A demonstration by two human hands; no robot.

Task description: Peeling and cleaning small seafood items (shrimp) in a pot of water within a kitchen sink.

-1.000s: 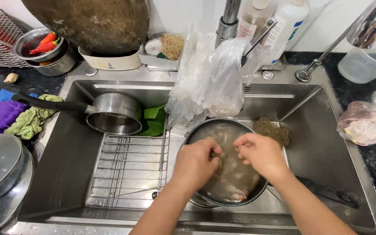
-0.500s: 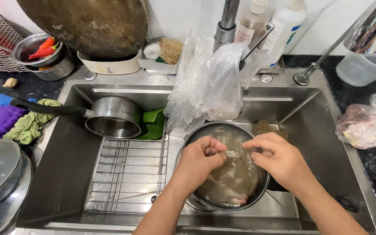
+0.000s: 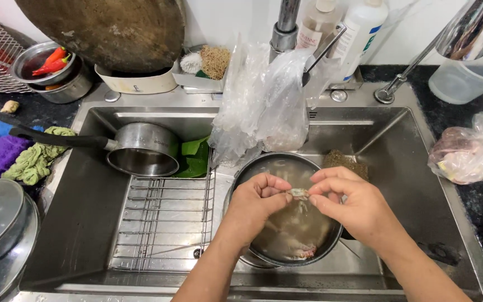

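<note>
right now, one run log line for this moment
left hand pinching small pale piece | right hand pinching same piece | over round bowl of cloudy water, in sink

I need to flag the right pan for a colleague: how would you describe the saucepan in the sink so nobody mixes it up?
Start at the steel sink and look to its back left corner, behind the wire rack. The small shiny steel saucepan sits there beside green leaves. Unlike the round water-filled bowl under the hands, it has a long black handle reaching left.
</note>
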